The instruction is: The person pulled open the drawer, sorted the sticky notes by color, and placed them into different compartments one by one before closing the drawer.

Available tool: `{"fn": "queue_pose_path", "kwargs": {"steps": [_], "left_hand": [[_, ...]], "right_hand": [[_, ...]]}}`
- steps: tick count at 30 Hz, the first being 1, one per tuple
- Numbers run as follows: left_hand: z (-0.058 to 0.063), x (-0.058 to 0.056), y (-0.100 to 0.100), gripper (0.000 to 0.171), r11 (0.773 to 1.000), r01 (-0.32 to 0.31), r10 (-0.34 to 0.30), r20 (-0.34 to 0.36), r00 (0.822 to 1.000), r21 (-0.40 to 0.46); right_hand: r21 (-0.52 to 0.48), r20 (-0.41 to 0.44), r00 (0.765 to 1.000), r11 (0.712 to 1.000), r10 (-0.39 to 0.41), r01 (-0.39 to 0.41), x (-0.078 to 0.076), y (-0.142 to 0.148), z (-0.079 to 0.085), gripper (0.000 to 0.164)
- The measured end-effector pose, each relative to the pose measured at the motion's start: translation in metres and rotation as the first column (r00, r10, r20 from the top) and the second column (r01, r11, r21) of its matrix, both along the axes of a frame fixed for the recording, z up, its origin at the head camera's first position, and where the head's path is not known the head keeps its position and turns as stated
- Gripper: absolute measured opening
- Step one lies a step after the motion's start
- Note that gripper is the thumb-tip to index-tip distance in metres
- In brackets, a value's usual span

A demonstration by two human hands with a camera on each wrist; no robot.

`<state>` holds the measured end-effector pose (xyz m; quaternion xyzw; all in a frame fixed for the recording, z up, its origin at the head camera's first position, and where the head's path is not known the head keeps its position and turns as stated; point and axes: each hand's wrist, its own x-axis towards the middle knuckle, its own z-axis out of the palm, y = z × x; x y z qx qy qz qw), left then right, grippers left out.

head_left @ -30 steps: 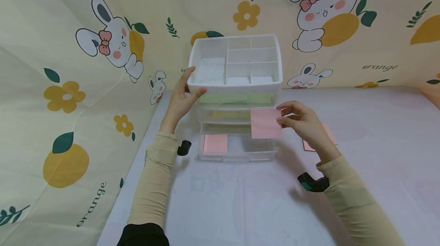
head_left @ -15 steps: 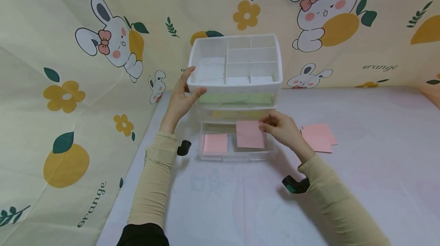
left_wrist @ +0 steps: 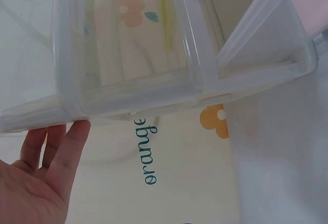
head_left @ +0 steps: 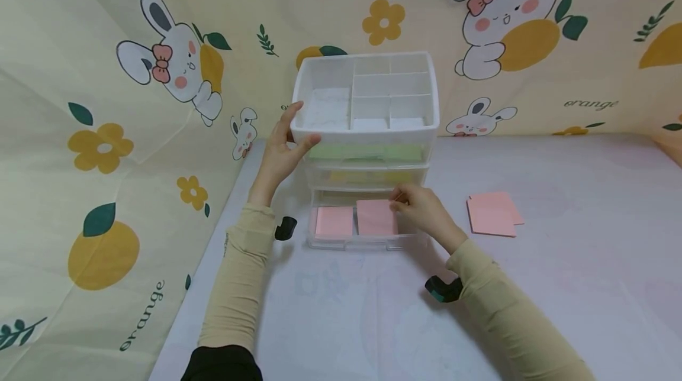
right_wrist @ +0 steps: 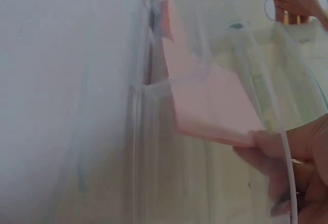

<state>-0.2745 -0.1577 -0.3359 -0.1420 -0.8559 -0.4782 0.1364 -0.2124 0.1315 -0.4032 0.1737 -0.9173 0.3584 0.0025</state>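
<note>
A white drawer organizer [head_left: 367,132] with clear drawers stands on the table. My left hand [head_left: 279,153] rests against its upper left corner, fingers spread; in the left wrist view the fingertips touch the clear side wall. The bottom drawer [head_left: 367,244] is pulled out, with a pink sticky note pad [head_left: 334,222] lying in its left part. My right hand [head_left: 423,210] pinches another pink sticky note pad [head_left: 376,218] by its right edge, low in the drawer beside the first. In the right wrist view, the held pad [right_wrist: 215,106] looks tilted, between thumb and fingers.
More pink sticky notes [head_left: 491,215] lie overlapping on the table to the right. Green [head_left: 367,153] and yellow items [head_left: 373,177] show inside the upper drawers. The top tray [head_left: 391,97] has several compartments. A rabbit-print cloth [head_left: 319,20] hangs behind.
My right hand has carried the pink pad left and down from in front of the drawers into the open bottom drawer. My left hand has stayed on the organizer's corner.
</note>
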Motion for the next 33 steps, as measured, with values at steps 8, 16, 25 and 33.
{"fn": "queue_pose_path", "kwargs": {"steps": [8,16,25,33], "left_hand": [[0.001,0.0,0.001,0.074,1.0,-0.005,0.005,0.015,1.0,-0.007],[0.001,0.0,0.0,0.073,1.0,-0.004,0.004,0.012,1.0,-0.009],[0.0,-0.001,0.001,0.073,1.0,-0.003,0.003,0.004,1.0,-0.002],[-0.002,-0.002,0.0,0.075,1.0,-0.004,0.004,0.006,1.0,-0.001]], "right_hand": [[0.196,-0.053,0.999,0.981,0.007,0.003,0.001,-0.01,0.002,0.014],[0.29,-0.131,0.991,0.957,0.026,0.013,0.001,-0.015,0.003,0.017],[0.203,0.035,0.999,0.979,0.028,-0.034,0.0,-0.01,0.01,0.03],[0.006,0.127,0.992,1.0,0.027,-0.028,-0.003,0.01,0.019,0.024]]}}
